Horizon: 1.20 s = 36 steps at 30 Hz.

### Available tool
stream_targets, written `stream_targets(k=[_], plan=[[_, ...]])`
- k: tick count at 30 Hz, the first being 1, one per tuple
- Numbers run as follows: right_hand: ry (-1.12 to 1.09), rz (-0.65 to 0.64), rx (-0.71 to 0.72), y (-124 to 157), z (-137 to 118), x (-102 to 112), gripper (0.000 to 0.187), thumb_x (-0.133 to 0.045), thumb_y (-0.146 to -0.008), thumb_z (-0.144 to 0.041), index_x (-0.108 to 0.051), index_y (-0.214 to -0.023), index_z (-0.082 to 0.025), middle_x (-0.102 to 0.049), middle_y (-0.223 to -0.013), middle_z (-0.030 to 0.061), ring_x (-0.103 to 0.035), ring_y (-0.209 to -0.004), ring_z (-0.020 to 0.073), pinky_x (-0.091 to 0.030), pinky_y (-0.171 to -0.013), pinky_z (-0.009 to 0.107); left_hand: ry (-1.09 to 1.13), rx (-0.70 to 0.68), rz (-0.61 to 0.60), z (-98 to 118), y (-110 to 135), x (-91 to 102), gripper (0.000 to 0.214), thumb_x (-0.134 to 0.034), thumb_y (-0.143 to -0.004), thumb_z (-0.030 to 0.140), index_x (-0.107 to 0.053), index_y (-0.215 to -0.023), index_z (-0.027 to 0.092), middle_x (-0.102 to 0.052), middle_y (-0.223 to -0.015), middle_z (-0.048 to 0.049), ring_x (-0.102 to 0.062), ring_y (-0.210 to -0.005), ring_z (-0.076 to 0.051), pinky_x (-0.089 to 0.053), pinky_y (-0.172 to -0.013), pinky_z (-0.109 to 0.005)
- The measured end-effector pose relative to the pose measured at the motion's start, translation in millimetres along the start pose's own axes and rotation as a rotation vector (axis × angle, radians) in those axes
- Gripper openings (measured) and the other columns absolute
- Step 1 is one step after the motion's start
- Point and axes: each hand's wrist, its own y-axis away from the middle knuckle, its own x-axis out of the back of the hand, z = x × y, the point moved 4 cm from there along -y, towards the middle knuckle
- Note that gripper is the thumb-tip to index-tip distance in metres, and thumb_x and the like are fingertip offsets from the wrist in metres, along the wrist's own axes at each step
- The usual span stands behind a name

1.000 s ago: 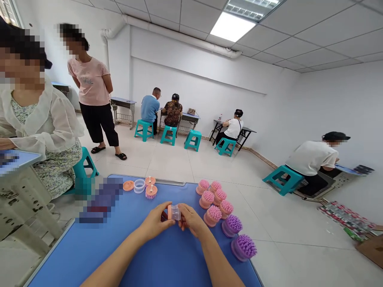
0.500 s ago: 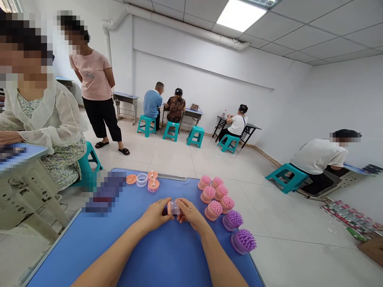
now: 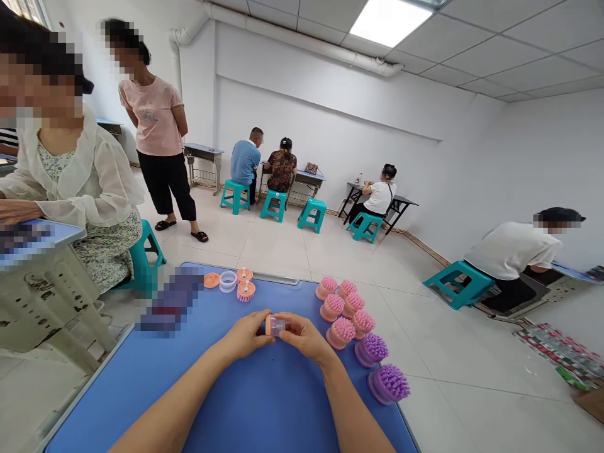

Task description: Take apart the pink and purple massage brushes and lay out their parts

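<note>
Over the middle of the blue desk, my left hand [image 3: 248, 333] is closed on the orange end of a small clear plastic brush body [image 3: 278, 326]. My right hand [image 3: 301, 336] has its thumb and fingers closed around the clear end of that same piece. Fingers hide part of it. Beyond my hands lie an orange disc [image 3: 212, 280], a clear ring [image 3: 228, 281] and two orange brush heads, the nearer one [image 3: 246, 290] with its pink bristles down. To the right stand several pink scrub brushes [image 3: 340, 332] and two purple scrub brushes [image 3: 389, 384], bristles up.
The blue desk [image 3: 155, 390] has a metal edge strip at its far side. A blurred dark packet [image 3: 172, 302] lies at its left. One person [image 3: 94, 182] sits close on the left; another [image 3: 158, 138] stands behind. Bottled drinks [image 3: 561, 352] are on the floor at right.
My right hand's fingers have shifted around the clear end, the thumb now lower along it. The whole view has moved slightly. The brushes and loose parts stay where they were on the desk.
</note>
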Motion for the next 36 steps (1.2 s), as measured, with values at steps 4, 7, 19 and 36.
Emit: stream_targets(k=[4,7,19,36], plan=[[-0.04,0.029,0.039,0.4,-0.5,1.0,0.054,-0.076,-0.059,-0.031,-0.059,-0.11,-0.028,-0.056,-0.114,0.0029,-0.056,-0.097,0.0188,-0.045,-0.082,0.034,0.001,0.01,0.018,2.7,-0.9,1.7,0.041,-0.059,-0.068,0.028,-0.055,-0.108,0.02,-0.063,-0.094,-0.0032,-0.056,-0.072,-0.016,-0.042,-0.063,-0.025],[-0.067,0.135,-0.051,-1.0,4.9,4.5,0.058,-0.073,-0.061,-0.043,-0.055,-0.112,-0.025,-0.058,-0.107,0.0052,-0.06,-0.085,0.0164,-0.049,-0.073,0.031,-0.008,0.034,0.062,2.2,-1.3,3.0,0.047,-0.06,-0.067,0.027,-0.052,-0.112,0.018,-0.063,-0.091,-0.0038,-0.055,-0.069,-0.017,-0.041,-0.063,-0.026],[-0.099,0.11,-0.148,1.1,1.3,0.6,0.045,-0.071,-0.062,-0.04,-0.058,-0.1,-0.02,-0.063,-0.088,0.0035,-0.061,-0.073,0.0153,-0.049,-0.063,0.028,-0.011,0.039,0.066,-3.5,-1.7,0.8,0.051,-0.06,-0.065,0.025,-0.051,-0.115,0.019,-0.062,-0.104,-0.0053,-0.054,-0.071,-0.016,-0.042,-0.067,-0.028],[-0.063,0.099,-0.108,0.5,4.4,-0.2,0.051,-0.068,-0.067,-0.044,-0.053,-0.111,-0.023,-0.061,-0.097,0.0043,-0.06,-0.071,0.0139,-0.049,-0.063,0.029,0.028,0.007,0.065,0.2,-0.5,2.6,0.047,-0.058,-0.067,0.025,-0.052,-0.113,0.019,-0.063,-0.089,-0.0019,-0.053,-0.068,-0.014,-0.04,-0.061,-0.024]])
